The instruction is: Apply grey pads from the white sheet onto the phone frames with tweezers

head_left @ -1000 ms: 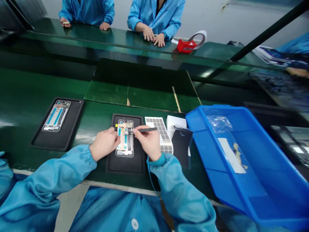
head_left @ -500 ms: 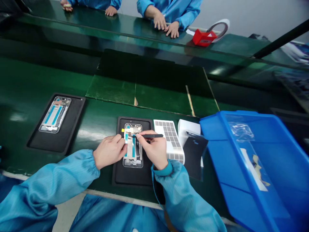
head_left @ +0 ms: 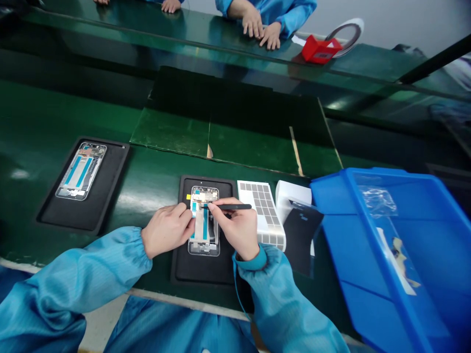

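bench note, 12 o'clock = straight ahead of the wearer.

phone mid-frame (head_left: 203,220) lies on a black rubber mat (head_left: 206,270) between both hands, long axis running 12 to 6, top leaning slightly toward 1.

left hand (head_left: 167,230) enters from 8 o'clock: half open, fingers together and flat, tips touching the frame's left edge, not wrapped around it.

right hand (head_left: 238,229) enters from 4 o'clock: closed in a pen grip on a black stylus (head_left: 235,207), which lies across the frame's long axis, tip over its upper left part, at 9 o'clock from that hand. fingertips sit just over the right edge.

neither hand is clearly nearer.

at 3 o'clock: sheet of grey square pads (head_left: 262,208), then blue plastic tote (head_left: 371,235). at 10 o'clock: second phone mid-frame (head_left: 81,170) on the green desk (head_left: 44,122).
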The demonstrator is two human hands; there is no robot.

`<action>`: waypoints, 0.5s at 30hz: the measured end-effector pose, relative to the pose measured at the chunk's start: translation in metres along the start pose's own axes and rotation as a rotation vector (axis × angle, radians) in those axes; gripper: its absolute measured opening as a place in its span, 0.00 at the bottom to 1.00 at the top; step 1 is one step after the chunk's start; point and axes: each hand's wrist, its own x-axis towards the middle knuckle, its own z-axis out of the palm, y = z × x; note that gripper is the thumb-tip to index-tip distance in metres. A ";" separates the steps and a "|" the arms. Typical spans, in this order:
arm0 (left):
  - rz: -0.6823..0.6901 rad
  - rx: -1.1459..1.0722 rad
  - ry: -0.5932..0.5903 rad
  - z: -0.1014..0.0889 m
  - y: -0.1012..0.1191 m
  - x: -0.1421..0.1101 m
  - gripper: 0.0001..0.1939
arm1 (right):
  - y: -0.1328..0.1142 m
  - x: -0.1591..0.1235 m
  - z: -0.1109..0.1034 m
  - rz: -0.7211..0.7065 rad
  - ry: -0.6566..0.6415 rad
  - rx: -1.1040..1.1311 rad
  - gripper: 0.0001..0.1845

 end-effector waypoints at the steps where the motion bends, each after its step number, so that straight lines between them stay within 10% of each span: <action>1: 0.001 0.001 0.000 0.000 0.000 0.000 0.12 | 0.000 0.000 0.000 0.000 0.000 0.004 0.07; 15: -0.003 0.005 -0.033 0.000 -0.001 -0.001 0.13 | -0.001 0.001 0.000 0.005 -0.003 0.015 0.07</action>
